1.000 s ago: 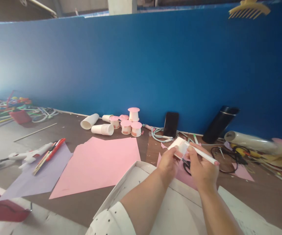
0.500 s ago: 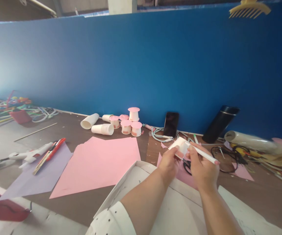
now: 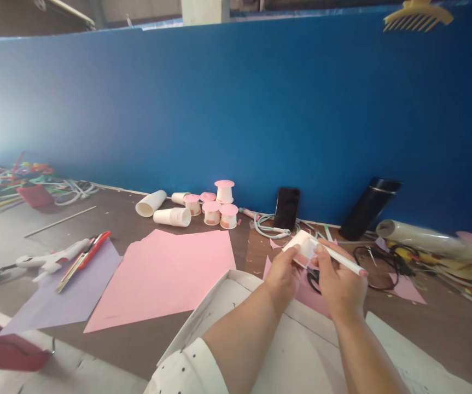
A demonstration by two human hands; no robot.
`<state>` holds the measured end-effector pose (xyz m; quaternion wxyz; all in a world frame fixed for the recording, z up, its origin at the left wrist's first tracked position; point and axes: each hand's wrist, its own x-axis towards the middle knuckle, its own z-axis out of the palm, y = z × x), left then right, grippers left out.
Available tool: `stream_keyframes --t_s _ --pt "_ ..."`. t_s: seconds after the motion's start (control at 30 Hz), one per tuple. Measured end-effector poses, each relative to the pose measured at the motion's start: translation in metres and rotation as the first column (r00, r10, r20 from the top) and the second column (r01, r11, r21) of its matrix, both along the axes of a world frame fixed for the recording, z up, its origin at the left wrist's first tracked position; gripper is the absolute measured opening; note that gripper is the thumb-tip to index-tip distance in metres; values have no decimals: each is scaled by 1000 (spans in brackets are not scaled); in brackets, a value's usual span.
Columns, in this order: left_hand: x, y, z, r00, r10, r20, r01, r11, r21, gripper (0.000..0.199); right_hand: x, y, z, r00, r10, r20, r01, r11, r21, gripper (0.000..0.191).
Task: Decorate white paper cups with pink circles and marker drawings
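Observation:
My left hand (image 3: pixel 284 271) grips a small white paper cup (image 3: pixel 298 241) that has a pink patch on its side. In my right hand (image 3: pixel 341 282) is a white marker (image 3: pixel 344 258) with a pink end, held like a pen with its tip at the cup. Black scissor handles (image 3: pixel 313 280) show beneath the hands, partly hidden. Pink paper scraps (image 3: pixel 312 301) lie under them. Several cups with pink disc tops (image 3: pixel 224 192) stand farther back, one stacked on the others. Beside them lies a nested stack of white paper cups (image 3: pixel 173 217).
Pink paper (image 3: pixel 170 273) and purple paper (image 3: pixel 71 295) cover the table's left part. A red utility knife (image 3: pixel 83 260) and a white glue gun (image 3: pixel 53 257) lie there. A phone (image 3: pixel 287 209) and a black flask (image 3: pixel 369 209) lean against the blue partition (image 3: pixel 236 109). A white box lid (image 3: pixel 297 350) is under my forearms.
Almost nothing differs. Both hands keep the same hold on the cup and marker, and the whole view has shifted very slightly.

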<state>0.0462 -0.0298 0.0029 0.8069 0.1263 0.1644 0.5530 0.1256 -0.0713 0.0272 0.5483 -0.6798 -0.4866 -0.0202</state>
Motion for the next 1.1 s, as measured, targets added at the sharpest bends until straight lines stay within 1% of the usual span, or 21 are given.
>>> stream_keyframes --t_s 0.27,0.67,0.87,1.1 --pt "0 0 0 1000 2 3 -2 1000 -20 13 0 0 0 1000 -10 20 10 1000 -5 38" --pt "-1 0 2 1000 2 8 -1 999 -33 9 0 0 0 1000 -19 19 19 1000 -10 38" --pt "-1 0 4 1000 13 15 -12 997 -74 5 -2 0 2 1000 -14 24 14 1000 5 39" --pt "-2 0 4 1000 8 13 -7 997 -72 9 -3 -2 4 999 -14 33 13 1000 26 39"
